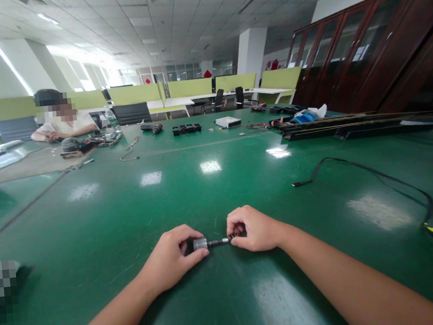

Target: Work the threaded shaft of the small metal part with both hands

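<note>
Low over the green table (189, 196), my left hand (171, 253) grips a short grey metal cylinder (200, 243) between thumb and fingers. It looks like a small motor, though its far end is hidden in the palm. A thin dark shaft (214, 243) with a shiny tip runs from it toward the right. Facing it, my right hand (256, 230) is closed, pinching a small dark ridged piece (233, 236) at the shaft's tip. Fingers hide most of that piece, and whether the two parts are joined I cannot tell.
A black flat cable (370, 168) curves across the right side. Farther back lie a power drill (152, 129), a black fan-like block (186, 129), a white box (228, 122) and long black rails (313, 128). Another person (65, 121) sits at the far left.
</note>
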`<state>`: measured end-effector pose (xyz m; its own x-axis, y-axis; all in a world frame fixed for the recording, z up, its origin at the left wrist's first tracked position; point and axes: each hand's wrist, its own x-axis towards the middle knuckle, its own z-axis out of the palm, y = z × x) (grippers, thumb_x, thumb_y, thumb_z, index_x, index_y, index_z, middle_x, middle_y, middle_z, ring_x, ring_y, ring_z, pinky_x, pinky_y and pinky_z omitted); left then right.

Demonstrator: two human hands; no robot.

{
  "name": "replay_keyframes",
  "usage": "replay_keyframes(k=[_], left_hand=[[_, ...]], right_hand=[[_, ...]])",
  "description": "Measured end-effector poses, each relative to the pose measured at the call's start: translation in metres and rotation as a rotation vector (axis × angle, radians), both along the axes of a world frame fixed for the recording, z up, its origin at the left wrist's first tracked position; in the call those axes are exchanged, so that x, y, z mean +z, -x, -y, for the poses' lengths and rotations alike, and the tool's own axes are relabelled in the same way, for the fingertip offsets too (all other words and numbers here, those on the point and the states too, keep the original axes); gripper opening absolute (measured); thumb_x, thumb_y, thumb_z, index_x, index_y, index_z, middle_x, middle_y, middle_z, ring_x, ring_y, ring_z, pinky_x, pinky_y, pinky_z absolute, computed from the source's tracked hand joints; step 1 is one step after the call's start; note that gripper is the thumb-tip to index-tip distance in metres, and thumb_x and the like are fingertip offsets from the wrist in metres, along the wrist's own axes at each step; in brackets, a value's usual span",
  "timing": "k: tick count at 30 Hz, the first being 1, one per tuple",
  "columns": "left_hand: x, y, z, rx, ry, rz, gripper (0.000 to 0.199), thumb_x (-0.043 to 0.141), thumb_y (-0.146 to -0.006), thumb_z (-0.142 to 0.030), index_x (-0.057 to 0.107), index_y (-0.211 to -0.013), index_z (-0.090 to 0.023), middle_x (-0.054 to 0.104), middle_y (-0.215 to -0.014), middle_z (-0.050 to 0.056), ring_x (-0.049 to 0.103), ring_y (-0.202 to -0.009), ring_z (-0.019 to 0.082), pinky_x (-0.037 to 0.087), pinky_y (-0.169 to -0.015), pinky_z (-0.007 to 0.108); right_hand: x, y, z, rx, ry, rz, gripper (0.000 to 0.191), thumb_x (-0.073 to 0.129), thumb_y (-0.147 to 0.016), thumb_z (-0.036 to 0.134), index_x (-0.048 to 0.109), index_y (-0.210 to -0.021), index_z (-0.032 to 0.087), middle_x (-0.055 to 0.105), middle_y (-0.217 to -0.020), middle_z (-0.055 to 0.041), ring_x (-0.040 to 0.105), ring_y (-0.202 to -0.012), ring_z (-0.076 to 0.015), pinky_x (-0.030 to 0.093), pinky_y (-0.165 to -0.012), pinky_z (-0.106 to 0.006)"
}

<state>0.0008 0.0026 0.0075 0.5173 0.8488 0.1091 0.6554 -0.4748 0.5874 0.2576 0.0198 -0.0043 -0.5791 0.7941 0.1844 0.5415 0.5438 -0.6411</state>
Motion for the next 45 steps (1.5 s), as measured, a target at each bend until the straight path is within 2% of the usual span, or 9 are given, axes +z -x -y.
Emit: replay_keyframes(k=[5, 8, 11, 14, 22, 27, 34, 45], left_hand=[[0.0, 0.0, 0.0, 0.002, 0.003, -0.002, 0.024, 0.068, -0.083, -0.038, 0.071, -0.1, -0.021, 0.063, -0.08, 0.0, 0.047, -0.061, 0.012, 0.036, -0.059, 0.023], [0.0, 0.0, 0.0, 0.009, 0.002, 0.002, 0.023, 0.068, -0.083, -0.038, 0.071, -0.098, -0.021, 0.063, -0.079, 0.0, 0.048, -0.062, 0.013, 0.037, -0.059, 0.023], [0.0, -0.001, 0.0, 0.003, 0.007, 0.018, 0.023, 0.069, -0.082, -0.038, 0.072, -0.096, -0.021, 0.064, -0.078, 0.0, 0.05, -0.064, 0.013, 0.037, -0.06, 0.023], [0.0, -0.001, 0.0, -0.001, 0.009, 0.028, 0.023, 0.07, -0.08, -0.037, 0.072, -0.097, -0.021, 0.063, -0.079, 0.0, 0.05, -0.064, 0.013, 0.037, -0.059, 0.023], [-0.002, 0.002, -0.001, -0.045, 0.016, 0.064, 0.025, 0.073, -0.079, -0.034, 0.069, -0.1, -0.021, 0.064, -0.085, 0.0, 0.048, -0.062, 0.012, 0.037, -0.059, 0.022], [0.001, 0.001, -0.001, -0.04, 0.037, 0.062, 0.021, 0.062, -0.088, -0.037, 0.071, -0.099, -0.021, 0.064, -0.083, 0.001, 0.05, -0.063, 0.012, 0.039, -0.06, 0.023], [0.0, 0.002, -0.001, -0.037, 0.05, 0.036, 0.02, 0.068, -0.083, -0.033, 0.071, -0.099, -0.022, 0.063, -0.08, -0.001, 0.05, -0.063, 0.012, 0.038, -0.059, 0.023], [0.0, 0.0, -0.001, -0.024, 0.061, 0.044, 0.022, 0.073, -0.077, -0.031, 0.072, -0.097, -0.021, 0.063, -0.08, -0.001, 0.05, -0.062, 0.012, 0.037, -0.058, 0.022]], right_hand=[[0.0, 0.005, 0.001, 0.021, -0.019, -0.009, 0.005, 0.068, -0.067, 0.012, 0.069, -0.07, 0.015, 0.06, -0.065, 0.0009, 0.054, -0.061, -0.0122, 0.041, -0.059, -0.023], [-0.002, 0.017, 0.005, 0.03, -0.031, -0.066, 0.007, 0.072, -0.07, 0.017, 0.072, -0.077, 0.016, 0.063, -0.069, -0.0001, 0.056, -0.065, -0.0126, 0.043, -0.063, -0.024], [-0.006, 0.029, 0.009, -0.008, -0.02, -0.113, 0.032, 0.073, -0.068, 0.013, 0.072, -0.099, 0.019, 0.065, -0.076, 0.0006, 0.058, -0.068, -0.0127, 0.045, -0.068, -0.025], [-0.007, 0.034, 0.012, -0.012, 0.042, -0.14, 0.04, 0.069, -0.068, 0.008, 0.068, -0.105, 0.02, 0.066, -0.079, 0.0015, 0.059, -0.069, -0.0123, 0.046, -0.069, -0.024], [0.001, 0.032, 0.014, 0.003, -0.022, -0.09, 0.016, 0.069, -0.069, 0.011, 0.068, -0.084, 0.017, 0.064, -0.073, 0.0007, 0.057, -0.067, -0.0126, 0.043, -0.066, -0.024], [-0.001, 0.032, 0.014, 0.043, -0.072, -0.077, 0.016, 0.068, -0.071, 0.011, 0.069, -0.086, 0.017, 0.062, -0.073, 0.0008, 0.056, -0.066, -0.0122, 0.043, -0.068, -0.025], [-0.002, 0.032, 0.011, 0.094, -0.15, -0.061, 0.01, 0.068, -0.076, 0.017, 0.071, -0.085, 0.017, 0.065, -0.072, -0.0005, 0.058, -0.071, -0.0147, 0.042, -0.071, -0.028], [-0.008, 0.032, 0.012, 0.124, -0.213, -0.016, 0.014, 0.069, -0.08, 0.023, 0.071, -0.093, 0.018, 0.067, -0.079, -0.0008, 0.059, -0.076, -0.015, 0.041, -0.077, -0.029]])
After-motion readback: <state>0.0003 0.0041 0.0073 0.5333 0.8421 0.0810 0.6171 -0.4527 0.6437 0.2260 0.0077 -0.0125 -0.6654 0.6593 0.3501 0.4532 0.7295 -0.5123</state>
